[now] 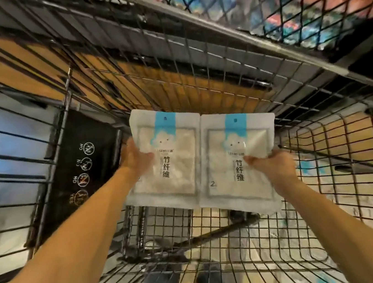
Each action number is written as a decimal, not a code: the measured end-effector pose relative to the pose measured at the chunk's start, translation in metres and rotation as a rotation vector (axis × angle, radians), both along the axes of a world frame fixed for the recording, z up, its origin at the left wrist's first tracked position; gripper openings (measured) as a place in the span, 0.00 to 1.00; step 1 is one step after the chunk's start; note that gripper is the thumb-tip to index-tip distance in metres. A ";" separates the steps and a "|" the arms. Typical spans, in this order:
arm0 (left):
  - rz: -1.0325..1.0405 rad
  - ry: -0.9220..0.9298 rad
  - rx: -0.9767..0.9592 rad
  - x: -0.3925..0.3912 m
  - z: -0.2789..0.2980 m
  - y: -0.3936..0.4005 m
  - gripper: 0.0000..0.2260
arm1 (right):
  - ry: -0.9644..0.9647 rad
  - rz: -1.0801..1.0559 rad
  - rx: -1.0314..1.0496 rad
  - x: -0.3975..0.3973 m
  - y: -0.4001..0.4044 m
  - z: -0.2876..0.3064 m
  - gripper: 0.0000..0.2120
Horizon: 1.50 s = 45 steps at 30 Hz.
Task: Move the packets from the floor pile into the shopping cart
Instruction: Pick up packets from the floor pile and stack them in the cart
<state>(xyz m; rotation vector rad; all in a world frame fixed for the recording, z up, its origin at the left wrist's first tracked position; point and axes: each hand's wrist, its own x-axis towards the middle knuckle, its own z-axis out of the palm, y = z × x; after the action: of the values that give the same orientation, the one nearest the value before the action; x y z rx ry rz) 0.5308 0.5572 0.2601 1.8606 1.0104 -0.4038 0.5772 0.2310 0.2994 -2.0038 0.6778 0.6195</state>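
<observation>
Both bare arms reach over the shopping cart, each hand carrying one packet, likely to lay them flat on the wire floor. The left hand pinches the left packet at its edge; the right hand pinches the right packet, side by side above the basket.

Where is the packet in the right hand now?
In the head view, the right packet is centre-right, over the cart, touching the left packet; the right hand grips it.
</observation>
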 end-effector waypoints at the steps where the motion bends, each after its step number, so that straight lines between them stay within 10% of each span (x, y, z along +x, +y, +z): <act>1: -0.008 -0.001 0.058 -0.002 -0.001 -0.004 0.25 | -0.033 0.027 -0.104 -0.001 0.006 -0.003 0.15; 13: -0.642 0.055 0.780 0.002 0.051 -0.035 0.38 | -0.276 0.451 -0.814 -0.003 0.037 0.037 0.40; 18: -0.739 0.010 0.795 0.012 0.146 -0.033 0.23 | -0.382 0.639 -0.739 0.005 0.048 0.124 0.31; 35: -0.644 -0.292 1.024 0.016 0.579 -0.040 0.23 | -0.732 0.694 -0.683 0.010 0.064 0.552 0.27; 45: -0.654 -0.544 1.117 -0.035 0.720 -0.092 0.21 | -0.918 0.522 -0.762 -0.080 0.006 0.669 0.22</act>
<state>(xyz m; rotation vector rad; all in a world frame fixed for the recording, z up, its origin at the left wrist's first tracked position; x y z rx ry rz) 0.4954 0.4649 0.9802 3.0602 0.1633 0.4151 0.4974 0.2371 0.9680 -2.8478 -0.2418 -0.3917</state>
